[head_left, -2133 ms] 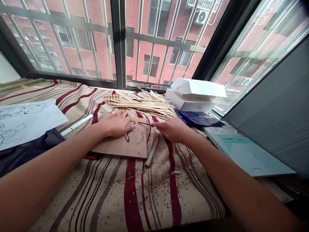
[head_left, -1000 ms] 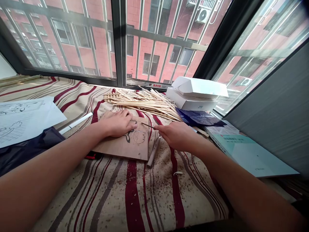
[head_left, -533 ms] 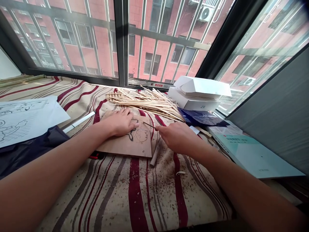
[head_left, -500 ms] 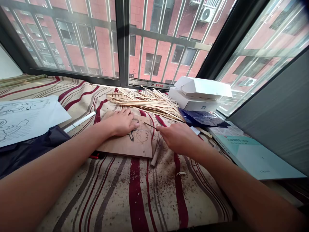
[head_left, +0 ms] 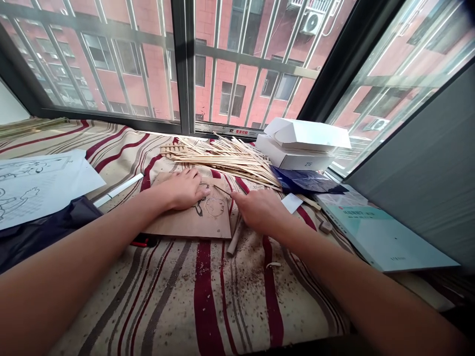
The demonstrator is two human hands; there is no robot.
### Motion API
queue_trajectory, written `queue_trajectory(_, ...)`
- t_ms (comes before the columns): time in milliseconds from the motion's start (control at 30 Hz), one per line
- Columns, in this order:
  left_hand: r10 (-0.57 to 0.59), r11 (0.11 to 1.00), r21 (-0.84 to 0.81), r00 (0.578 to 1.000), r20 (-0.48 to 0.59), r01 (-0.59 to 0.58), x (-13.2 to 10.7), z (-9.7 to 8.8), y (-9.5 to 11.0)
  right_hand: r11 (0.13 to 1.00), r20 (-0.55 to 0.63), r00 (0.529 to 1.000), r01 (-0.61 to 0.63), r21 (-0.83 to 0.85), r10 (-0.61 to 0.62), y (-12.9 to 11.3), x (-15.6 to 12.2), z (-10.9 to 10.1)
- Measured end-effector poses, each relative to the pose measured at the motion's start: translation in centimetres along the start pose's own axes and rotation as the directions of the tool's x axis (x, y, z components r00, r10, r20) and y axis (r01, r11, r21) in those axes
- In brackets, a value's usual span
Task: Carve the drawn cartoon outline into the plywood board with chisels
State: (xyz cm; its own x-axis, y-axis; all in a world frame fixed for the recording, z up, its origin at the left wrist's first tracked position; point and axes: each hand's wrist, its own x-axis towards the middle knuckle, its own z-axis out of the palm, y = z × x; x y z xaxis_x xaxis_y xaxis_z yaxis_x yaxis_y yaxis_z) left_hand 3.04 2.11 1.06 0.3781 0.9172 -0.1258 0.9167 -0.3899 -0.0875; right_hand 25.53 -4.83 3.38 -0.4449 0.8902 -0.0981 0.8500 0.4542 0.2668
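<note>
A flat wooden board point(head_left: 185, 226) lies on the striped cloth, with dark drawn lines and a carved round outline point(head_left: 215, 207) near its right side. My left hand point(head_left: 186, 190) rests flat on the board's upper part, fingers stretched out and thumb toward the carving. In my right hand point(head_left: 260, 210), closed just right of the board, is a thin dark pointed tool point(head_left: 222, 191). Its tip reaches over the board near my left thumb; I cannot tell whether it touches the wood. A pale round rod point(head_left: 234, 240) lies beside the board's right edge, partly behind my right hand.
Behind the board lies a pile of thin wooden strips point(head_left: 230, 158). A white box point(head_left: 300, 148), dark blue sheet point(head_left: 308, 181) and book point(head_left: 386, 232) are at the right. Drawings on paper point(head_left: 44, 183) lie left. Wood crumbs point(head_left: 256, 277) dot the cloth.
My right hand and the tool have shifted slightly left, bringing the tip closer to my left thumb. My left hand stays on the board. The whole view has moved a little.
</note>
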Motion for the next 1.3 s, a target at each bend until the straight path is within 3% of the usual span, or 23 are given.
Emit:
queue_trajectory(433,-0.003,0.999,-0.034,1.0,0.0,0.003,0.2,0.1,-0.1,1.0,-0.005,1.0,0.008,0.0,-0.008,0.6,0.6,0.2)
queue_trajectory(600,-0.056,0.998,-0.012,0.998,0.015,0.056,0.2,0.0,0.0,0.999,-0.007,1.0,0.011,0.034,-0.011,0.8,0.1,-0.2)
queue_trajectory(767,-0.057,0.998,-0.005,0.998,0.01,0.057,0.1,0.0,0.1,0.994,0.062,0.998,-0.03,0.108,0.023,0.1,-1.4,-1.7)
queue_trajectory(1000,-0.046,0.999,-0.022,0.999,-0.003,0.046,-0.1,-0.2,0.4,0.995,0.106,0.993,-0.063,0.079,0.054,-1.3,-1.2,-1.8)
queue_trajectory(1300,-0.044,0.999,-0.02,0.999,0.026,0.044,0.0,-0.2,0.3,0.997,0.058,0.998,-0.04,0.067,0.036,-0.9,-0.9,-1.2)
